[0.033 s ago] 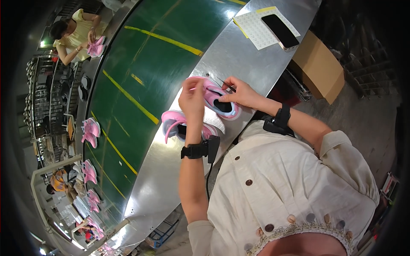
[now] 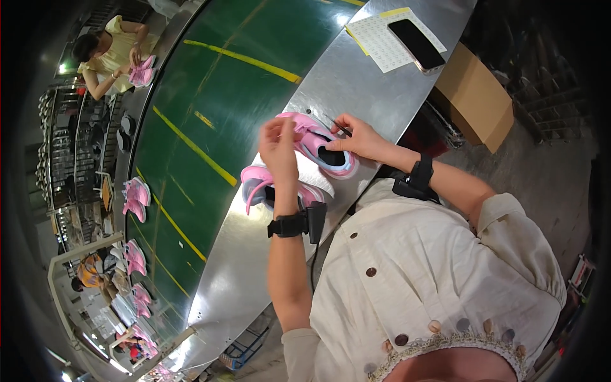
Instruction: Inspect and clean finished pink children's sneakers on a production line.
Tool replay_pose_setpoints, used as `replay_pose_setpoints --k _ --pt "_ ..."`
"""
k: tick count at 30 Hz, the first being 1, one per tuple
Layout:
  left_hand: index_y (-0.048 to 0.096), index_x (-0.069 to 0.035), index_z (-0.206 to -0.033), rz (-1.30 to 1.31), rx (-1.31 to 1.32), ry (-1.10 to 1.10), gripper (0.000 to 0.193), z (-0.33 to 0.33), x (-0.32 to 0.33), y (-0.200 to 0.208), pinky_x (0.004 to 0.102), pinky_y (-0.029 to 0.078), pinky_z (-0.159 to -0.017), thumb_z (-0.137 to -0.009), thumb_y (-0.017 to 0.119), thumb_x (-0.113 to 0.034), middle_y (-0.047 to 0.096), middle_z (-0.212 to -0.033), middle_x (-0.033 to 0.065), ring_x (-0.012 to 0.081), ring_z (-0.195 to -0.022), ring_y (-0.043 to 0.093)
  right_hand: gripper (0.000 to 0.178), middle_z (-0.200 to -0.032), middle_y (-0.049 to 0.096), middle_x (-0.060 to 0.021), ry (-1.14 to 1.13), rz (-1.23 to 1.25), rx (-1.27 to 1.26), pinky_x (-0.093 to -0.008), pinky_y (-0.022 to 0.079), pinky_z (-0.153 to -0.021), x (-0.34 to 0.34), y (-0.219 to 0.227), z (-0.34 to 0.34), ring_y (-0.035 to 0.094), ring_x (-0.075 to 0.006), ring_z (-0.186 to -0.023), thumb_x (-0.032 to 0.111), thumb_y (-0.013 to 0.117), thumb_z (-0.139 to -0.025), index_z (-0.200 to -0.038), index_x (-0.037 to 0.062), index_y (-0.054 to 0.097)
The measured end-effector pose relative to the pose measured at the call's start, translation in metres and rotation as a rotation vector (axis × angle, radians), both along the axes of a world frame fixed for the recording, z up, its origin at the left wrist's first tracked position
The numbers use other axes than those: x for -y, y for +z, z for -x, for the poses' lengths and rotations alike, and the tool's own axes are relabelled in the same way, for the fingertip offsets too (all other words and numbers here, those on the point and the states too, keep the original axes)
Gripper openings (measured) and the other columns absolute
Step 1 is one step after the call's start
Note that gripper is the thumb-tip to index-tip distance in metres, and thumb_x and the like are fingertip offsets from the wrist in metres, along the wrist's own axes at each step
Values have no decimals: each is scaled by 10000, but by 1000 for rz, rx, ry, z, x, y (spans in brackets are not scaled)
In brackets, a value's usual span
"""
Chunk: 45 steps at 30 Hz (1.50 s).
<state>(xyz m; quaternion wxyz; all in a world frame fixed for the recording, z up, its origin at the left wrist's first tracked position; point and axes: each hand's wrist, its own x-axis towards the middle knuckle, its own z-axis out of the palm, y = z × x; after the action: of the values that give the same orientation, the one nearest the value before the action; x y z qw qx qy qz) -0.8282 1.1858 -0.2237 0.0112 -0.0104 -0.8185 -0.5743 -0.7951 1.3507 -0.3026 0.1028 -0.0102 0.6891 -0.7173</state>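
A pink sneaker with a pale blue collar and dark insole lies on the metal bench. My right hand is closed round a thin dark tool with a fine pale tip; its thumb presses at the sneaker's opening. Over the sneaker's front, my left hand has its fingers curled in a pinch; what they hold, if anything, does not show. Below it, partly behind my left wrist, is a second pink sneaker with a pink loop standing up. White material lies between the two sneakers.
A green conveyor belt with yellow lines runs beyond the metal bench. Printed sheets and a phone lie at the far right. A cardboard box stands beside the bench. Across the belt, a co-worker handles pink shoes.
My left hand has shifted slightly to the left, away from the sneaker's upper. My right hand keeps its place at the opening with the thin tool.
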Motion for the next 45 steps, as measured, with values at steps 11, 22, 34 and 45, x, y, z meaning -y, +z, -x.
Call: replay_pose_setpoints --k 11,22,34,45 --pt "541 -57 -1043 337 105 -157 399 -29 18 21 291 460 -591 -691 728 -66 453 -795 39 122 -697 517 366 -854 535 18 -68 -41 -31 -234 405 -626 9 5 -8 457 -67 -708 226 763 -730 -946 61 519" --pt "631 29 -951 238 208 -189 239 30 28 21 274 521 -453 -716 635 -15 636 -794 91 156 -585 631 339 -877 532 15 20 -41 -28 -226 409 -666 1 -1 -1 462 -62 -744 153 759 -724 -945 65 518" --pt "607 40 -928 -22 601 -125 227 59 42 9 262 524 -477 -733 670 -56 636 -751 92 157 -569 621 399 -973 575 -51 43 -248 -196 -275 445 -751 -11 15 10 538 -136 -883 272 699 -784 -1077 52 540" --pt "635 -35 -953 -160 583 -189 158 54 43 3 260 544 -486 -796 628 -52 597 -741 20 122 -612 594 245 -952 559 -39 238 -267 -339 -246 425 -725 -12 24 68 543 -128 -842 197 637 -822 -1026 62 647"
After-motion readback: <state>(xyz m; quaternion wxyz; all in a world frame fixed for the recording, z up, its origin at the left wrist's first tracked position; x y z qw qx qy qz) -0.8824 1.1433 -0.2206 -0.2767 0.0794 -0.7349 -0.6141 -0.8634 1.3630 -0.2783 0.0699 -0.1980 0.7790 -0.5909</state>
